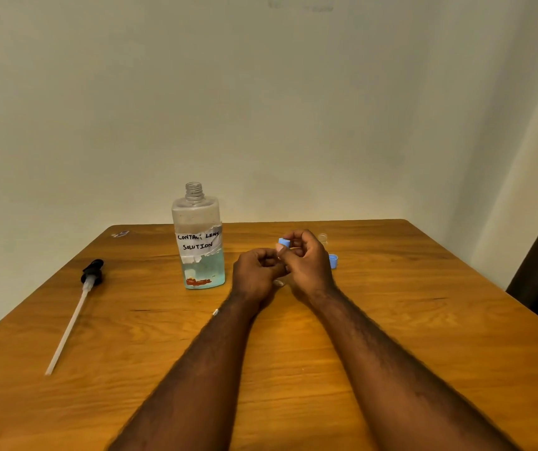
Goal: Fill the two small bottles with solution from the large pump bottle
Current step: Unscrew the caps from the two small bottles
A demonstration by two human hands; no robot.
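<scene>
Gripping small bottle (278, 282), left hand (254, 271); right hand (308, 262) pinches blue cap (284, 243), inside table (391, 320) edges.

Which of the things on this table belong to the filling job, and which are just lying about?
Job: big bottle; pump; held cap, in right hand; loose cap; far bottle; held bottle, mostly hidden in left hand.
Lying about: scrap at far left corner; white bit by left wrist.
</scene>
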